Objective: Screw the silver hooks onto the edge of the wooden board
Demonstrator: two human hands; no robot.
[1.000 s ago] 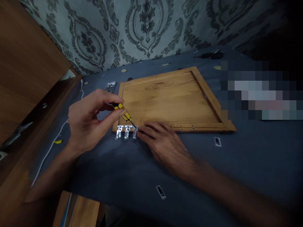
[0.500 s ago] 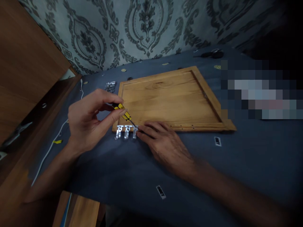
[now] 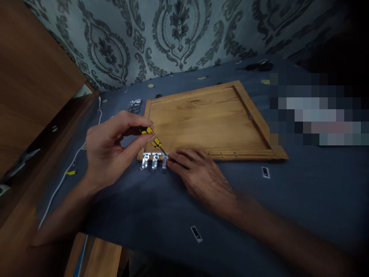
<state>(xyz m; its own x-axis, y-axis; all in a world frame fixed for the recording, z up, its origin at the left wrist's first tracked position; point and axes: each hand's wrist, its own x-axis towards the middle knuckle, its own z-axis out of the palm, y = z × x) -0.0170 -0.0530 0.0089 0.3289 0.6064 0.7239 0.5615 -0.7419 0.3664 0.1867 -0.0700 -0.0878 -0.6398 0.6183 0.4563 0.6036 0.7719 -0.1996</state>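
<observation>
Left hand [image 3: 111, 148]: thumb and forefinger pinch the yellow and black handle of a screwdriver [image 3: 155, 141], the other fingers curled behind.
Screwdriver: slanted, handle up toward the far left, its thin shaft running down to the near right and ending at the plate of the rightmost hook; whether the tip sits in a screw is too small to tell.
Right hand [image 3: 201, 179]: palm down over the near edge of the board, fingers slightly spread, tips at the right side of the rightmost hook; whether they press the hook itself cannot be told.
Hooks: three shiny metal pieces in a row along the left part of the board's near edge, the left hook [image 3: 145, 161], middle hook [image 3: 155, 163] and rightmost hook [image 3: 164, 164], each jutting out toward the near side.
Board [image 3: 196, 119]: framed wood, lying flat in the middle of the scene; small dark holes show along its near edge, right of the right hand.
Spare metal pieces [image 3: 135, 104]: a small heap just beyond the board's far left corner.
Cloth [image 3: 230, 231]: dark blue, under the board, with lettered patches.
Cord [image 3: 62, 181]: white, running along the left side.
Far side: patterned wall covering [image 3: 178, 30].
</observation>
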